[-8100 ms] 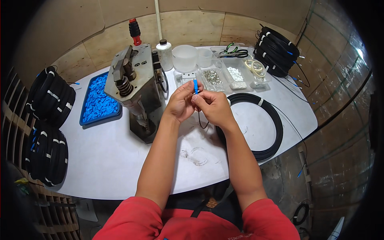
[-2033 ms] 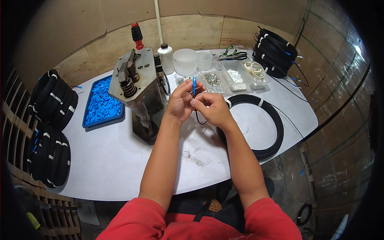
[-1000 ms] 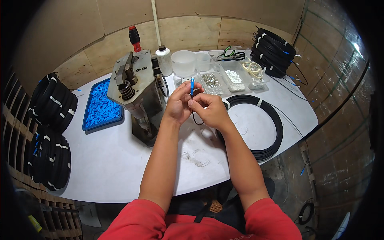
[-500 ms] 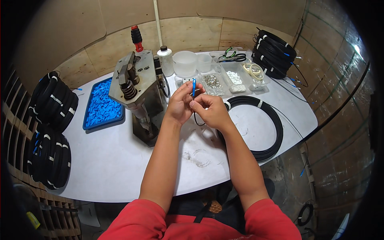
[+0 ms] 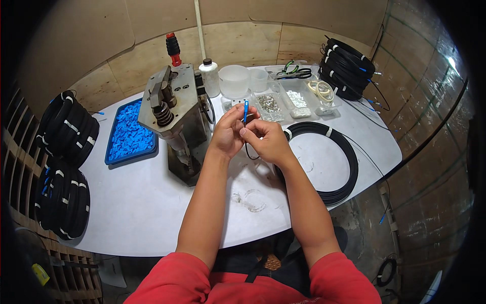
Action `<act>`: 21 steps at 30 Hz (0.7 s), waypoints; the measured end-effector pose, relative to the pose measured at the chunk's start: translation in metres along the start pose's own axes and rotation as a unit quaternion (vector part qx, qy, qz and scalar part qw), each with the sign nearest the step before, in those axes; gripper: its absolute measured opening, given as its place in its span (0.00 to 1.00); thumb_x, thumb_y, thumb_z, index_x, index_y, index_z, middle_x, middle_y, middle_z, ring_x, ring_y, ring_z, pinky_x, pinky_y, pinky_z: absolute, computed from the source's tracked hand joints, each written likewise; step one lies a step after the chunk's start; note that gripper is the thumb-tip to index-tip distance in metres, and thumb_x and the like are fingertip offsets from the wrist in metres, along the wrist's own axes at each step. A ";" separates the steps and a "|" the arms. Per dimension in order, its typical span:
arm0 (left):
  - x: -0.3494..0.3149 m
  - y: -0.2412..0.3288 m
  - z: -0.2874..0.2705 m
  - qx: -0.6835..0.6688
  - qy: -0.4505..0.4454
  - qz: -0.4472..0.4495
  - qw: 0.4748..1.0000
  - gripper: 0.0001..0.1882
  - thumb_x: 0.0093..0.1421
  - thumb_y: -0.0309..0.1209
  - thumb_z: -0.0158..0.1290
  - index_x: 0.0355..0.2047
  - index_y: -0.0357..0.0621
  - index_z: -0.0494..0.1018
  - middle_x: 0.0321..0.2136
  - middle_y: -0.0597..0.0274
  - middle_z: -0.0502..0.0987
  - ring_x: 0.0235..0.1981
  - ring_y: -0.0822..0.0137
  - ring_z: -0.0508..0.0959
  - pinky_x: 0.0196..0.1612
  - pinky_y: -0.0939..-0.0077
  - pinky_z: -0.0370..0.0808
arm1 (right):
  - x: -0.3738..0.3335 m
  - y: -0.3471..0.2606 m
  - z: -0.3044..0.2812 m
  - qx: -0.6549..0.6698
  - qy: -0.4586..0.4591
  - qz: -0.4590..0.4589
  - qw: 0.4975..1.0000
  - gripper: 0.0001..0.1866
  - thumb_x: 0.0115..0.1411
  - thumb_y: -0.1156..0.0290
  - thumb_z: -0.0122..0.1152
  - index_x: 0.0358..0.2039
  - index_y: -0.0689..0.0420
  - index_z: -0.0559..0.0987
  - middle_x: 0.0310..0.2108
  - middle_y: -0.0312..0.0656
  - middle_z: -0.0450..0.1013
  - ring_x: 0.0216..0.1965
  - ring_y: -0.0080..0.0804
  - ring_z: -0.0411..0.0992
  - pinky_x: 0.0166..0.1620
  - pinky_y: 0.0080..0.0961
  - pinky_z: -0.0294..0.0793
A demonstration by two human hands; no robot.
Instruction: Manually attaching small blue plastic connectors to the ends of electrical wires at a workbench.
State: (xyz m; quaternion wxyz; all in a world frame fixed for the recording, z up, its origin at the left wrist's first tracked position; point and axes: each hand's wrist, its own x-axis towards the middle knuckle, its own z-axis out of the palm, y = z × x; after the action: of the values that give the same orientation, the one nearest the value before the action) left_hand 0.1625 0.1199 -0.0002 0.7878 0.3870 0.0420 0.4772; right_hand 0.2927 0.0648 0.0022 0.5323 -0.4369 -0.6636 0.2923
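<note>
Looks like the slim blue plastic connector [image 5: 246, 108] is already sitting on the thin black cable [image 5: 247, 151] at the person's twelve o'clock, left hand [image 5: 227, 134] pinching the connector, right hand [image 5: 268, 139] gripping the cable just below, though what's left isn't really showing.

Counter [image 5: 131, 218], things ranged round the hands [image 5: 228, 136].
Left of hands: press [image 5: 183, 104], then tray [image 5: 132, 159] of small parts [image 5: 131, 133]; far left, two coil bundles [image 5: 56, 205], one behind the other. Beyond hands, left to right: bottle [image 5: 210, 81], bowl [image 5: 234, 83], cup [image 5: 259, 82]; parts boxes [image 5: 285, 107] before and right of cup. Right: single coil [image 5: 350, 162] near, coil stack [image 5: 344, 71] farther back.
</note>
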 end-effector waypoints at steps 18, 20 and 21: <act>0.000 -0.003 0.003 0.012 0.044 -0.007 0.999 0.12 0.65 0.36 0.45 0.39 0.38 0.69 0.35 0.55 0.74 0.37 0.65 0.76 0.41 0.71 0.76 | -0.001 -0.005 0.002 -0.022 -0.006 0.010 1.000 0.11 0.56 0.67 0.62 0.24 0.62 0.79 0.14 0.34 0.70 0.17 0.17 0.64 0.23 0.20 0.64; 0.002 -0.005 0.005 0.011 0.044 -0.012 0.999 0.12 0.65 0.36 0.45 0.39 0.38 0.69 0.35 0.55 0.74 0.37 0.65 0.76 0.41 0.71 0.76 | -0.002 -0.005 0.000 -0.024 -0.004 0.012 1.000 0.11 0.56 0.67 0.62 0.24 0.62 0.79 0.14 0.34 0.70 0.17 0.18 0.64 0.23 0.20 0.64; 0.003 -0.006 0.006 0.010 0.044 -0.016 0.999 0.12 0.65 0.36 0.45 0.38 0.38 0.69 0.35 0.55 0.75 0.36 0.65 0.77 0.40 0.71 0.76 | -0.002 -0.005 -0.001 -0.031 -0.003 0.012 0.999 0.11 0.56 0.67 0.62 0.24 0.62 0.79 0.14 0.35 0.70 0.17 0.18 0.65 0.23 0.21 0.64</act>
State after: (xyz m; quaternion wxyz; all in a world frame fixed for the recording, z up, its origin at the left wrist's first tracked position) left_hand 0.1706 0.1172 0.0012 0.7892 0.3724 0.0876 0.4804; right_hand 0.2927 0.0607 0.0063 0.5132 -0.4599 -0.6687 0.2792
